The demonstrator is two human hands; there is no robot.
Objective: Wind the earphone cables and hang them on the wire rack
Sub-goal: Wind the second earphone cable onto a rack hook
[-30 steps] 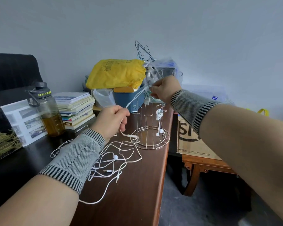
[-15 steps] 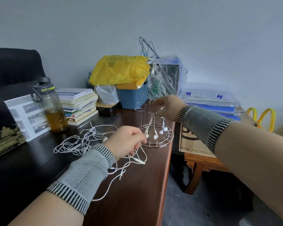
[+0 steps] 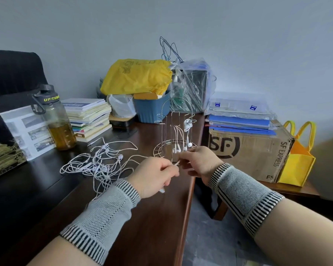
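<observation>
A wire rack (image 3: pixel 175 135) stands near the right edge of the dark wooden desk (image 3: pixel 146 217). White earphones hang from its hooks, one wound bundle (image 3: pixel 187 124) at the upper right. A tangle of loose white earphone cables (image 3: pixel 98 162) lies on the desk to the left. My left hand (image 3: pixel 154 176) and my right hand (image 3: pixel 199 162) meet just in front of the rack's base. Both pinch a short stretch of white cable (image 3: pixel 177 163) between them. A white plug end pokes out under my left hand.
A water bottle (image 3: pixel 56 120), a stack of books (image 3: pixel 88 118), a blue bin (image 3: pixel 152 108) under a yellow bag (image 3: pixel 136 77) and a plastic-wrapped box crowd the desk's back. Right of the desk stand a cardboard box (image 3: pixel 246 150) with folders and a yellow tote (image 3: pixel 296 160).
My right hand came down from the top of the rack to its base. My left hand moved right to meet it, and both now pinch one cable.
</observation>
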